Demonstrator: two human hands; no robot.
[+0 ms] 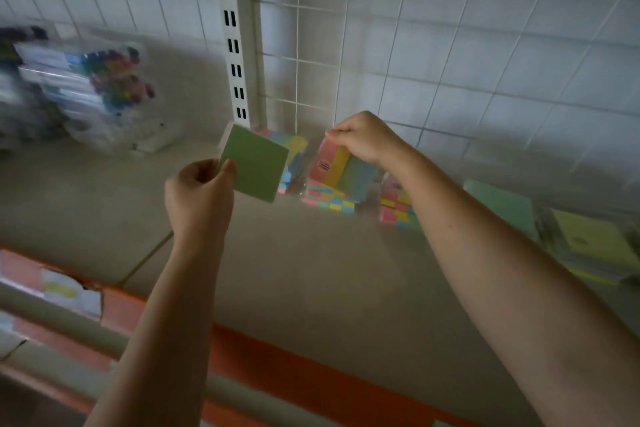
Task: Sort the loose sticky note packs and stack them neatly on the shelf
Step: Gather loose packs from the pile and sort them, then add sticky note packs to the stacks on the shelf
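Pinched by its lower-left corner in the left hand (199, 192), the green pack (254, 163) is held above the shelf (311, 260) — light, stiff — while a film-wrapped multicolour pack (341, 165) — likely slippery — is gripped by its top edge in the right hand (362, 137).

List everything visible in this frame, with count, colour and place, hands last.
green pack: 1, plain green, held up left of centre
striped pack: 1, pink, yellow, green bands, held tilted over the checkered packs
checkered packs: several, count unclear, multicolour, back of shelf
flat pads: at least 2, mint and yellow, shelf right
clear bags: blurred, colourful contents, shelf left
shelf: 1, beige, orange front strip
wire grid: white, back wall
left hand: pinches green pack's corner
right hand: fingers grip striped pack's top
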